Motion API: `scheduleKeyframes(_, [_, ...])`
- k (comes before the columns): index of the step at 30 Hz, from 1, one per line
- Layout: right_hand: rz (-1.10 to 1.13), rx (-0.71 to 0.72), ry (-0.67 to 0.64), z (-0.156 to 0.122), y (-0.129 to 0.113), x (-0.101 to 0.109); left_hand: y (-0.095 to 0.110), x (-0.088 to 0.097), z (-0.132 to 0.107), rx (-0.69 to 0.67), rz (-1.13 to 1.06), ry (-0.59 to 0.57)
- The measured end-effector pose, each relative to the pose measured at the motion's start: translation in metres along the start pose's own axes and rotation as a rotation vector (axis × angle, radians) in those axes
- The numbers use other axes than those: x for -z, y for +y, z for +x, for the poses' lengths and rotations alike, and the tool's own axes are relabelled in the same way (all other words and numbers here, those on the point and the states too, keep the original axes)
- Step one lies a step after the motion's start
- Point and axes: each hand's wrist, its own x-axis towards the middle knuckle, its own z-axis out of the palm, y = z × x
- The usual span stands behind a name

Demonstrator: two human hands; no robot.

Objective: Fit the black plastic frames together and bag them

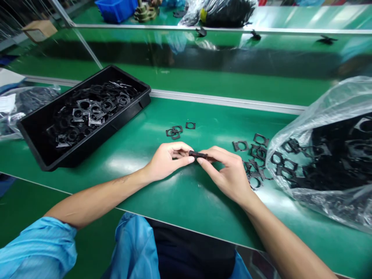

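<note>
Between my two hands, above the green table, is a small black plastic frame (198,154) seen nearly edge-on. My left hand (170,161) pinches its left end with thumb and fingers. On its right end, the thumb and fingers of my right hand (228,170) are closed. Just beyond my left hand lie several flat black frames (175,131), each with a round opening, and a single one (190,125) sits a little apart. To the right of my right hand is a loose heap of similar black frames (257,152), spilling from a clear plastic bag.
A black tray (113,130) holding many black frames stands at the left. The open clear plastic bag (328,205), full of dark parts, takes up the right side. A metal rail (226,102) runs along the table's back. Behind it are a blue bin (116,11) and bagged parts.
</note>
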Motion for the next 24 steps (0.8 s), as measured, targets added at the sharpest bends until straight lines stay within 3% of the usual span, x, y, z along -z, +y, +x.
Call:
scheduleKeyframes(8, [0.048, 0.013, 0.006, 0.0011, 0.0007, 0.0013, -0.0013, -0.0003, -0.0003, -0.015, -0.028, 0.006])
scheduleKeyframes(17, [0.176, -0.091, -0.006, 0.0020, -0.0019, 0.0034, 0.0004, 0.0017, 0.0009, -0.005, -0.106, -0.085])
scheduleKeyframes(24, [0.378, -0.261, -0.005, 0.0038, -0.0031, 0.0005, 0.0013, 0.0021, 0.0002, 0.055, -0.117, -0.067])
